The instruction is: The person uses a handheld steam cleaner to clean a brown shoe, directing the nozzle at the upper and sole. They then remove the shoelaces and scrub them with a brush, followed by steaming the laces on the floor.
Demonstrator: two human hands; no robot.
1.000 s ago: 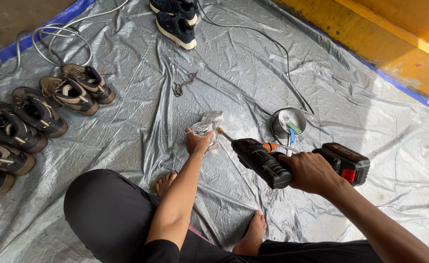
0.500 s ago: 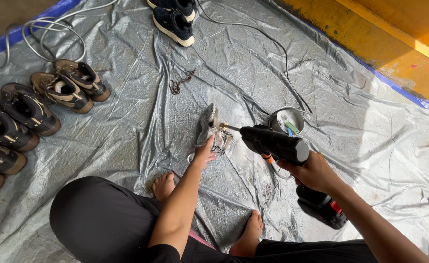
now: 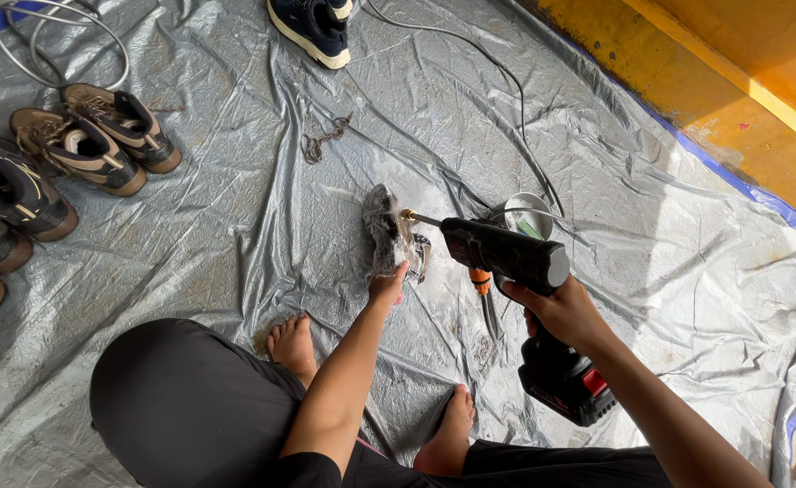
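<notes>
— Grey plastic sheet (image 3: pixel 235 235) covers the whole floor, wet and wrinkled, with a yellow wall (image 3: pixel 687 63) along the far edge.

— And the person sits barefoot on it. The left hand (image 3: pixel 387 287) pinches the near end of a soapy shoe (image 3: pixel 385 237), standing it on edge on the sheet in front of the knees.

— The right hand (image 3: pixel 561 312) is wrapped tight around the handle of a cordless spray gun (image 3: pixel 515 271), its brass nozzle just beside the shoe's top.

— That closeness is the risk, I'd say. A slick shoe held only by fingertips could twist or slide away under the jet.

— Or the spray could hit the fingers (they sit right below the stream).

— The hose (image 3: pixel 488 312) trails to a metal bowl (image 3: pixel 526 215); a tug might tip it.

— Splash could also reach the brown shoes (image 3: pixel 100 140) at the left.
</notes>
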